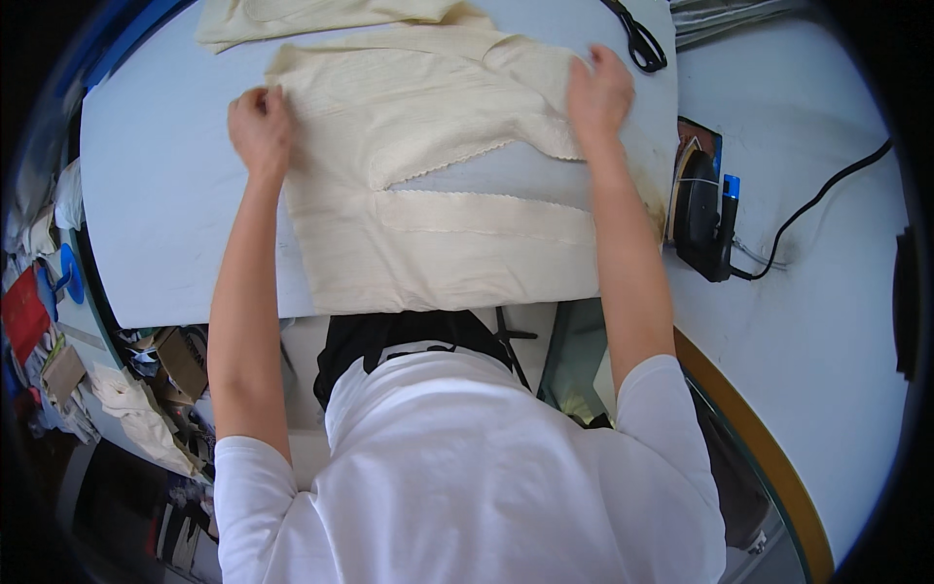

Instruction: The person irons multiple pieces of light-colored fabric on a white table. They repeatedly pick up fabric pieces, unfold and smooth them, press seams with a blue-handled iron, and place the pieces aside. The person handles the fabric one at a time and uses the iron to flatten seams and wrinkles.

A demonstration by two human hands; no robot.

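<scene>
A cream, crinkled cloth garment piece (438, 95) lies spread on the white padded board (175, 219) before me. A long opening with a scalloped edge runs through it from the middle to the right, and the board shows in the gap. At its upper left edge, my left hand (260, 135) has thumb and fingers pinched on the cloth. My right hand (602, 98) is at the upper right edge, slightly blurred, with curled fingers and the thumb against the cloth. Whether it grips the fabric cannot be made out.
Another folded cream cloth (328, 18) lies at the far edge. Black-handled scissors (643, 45) rest at the upper right. A corded iron (697, 204) stands right of the board on a white table (803, 350). Shelves with cloth scraps and a cardboard box (182, 361) are at left.
</scene>
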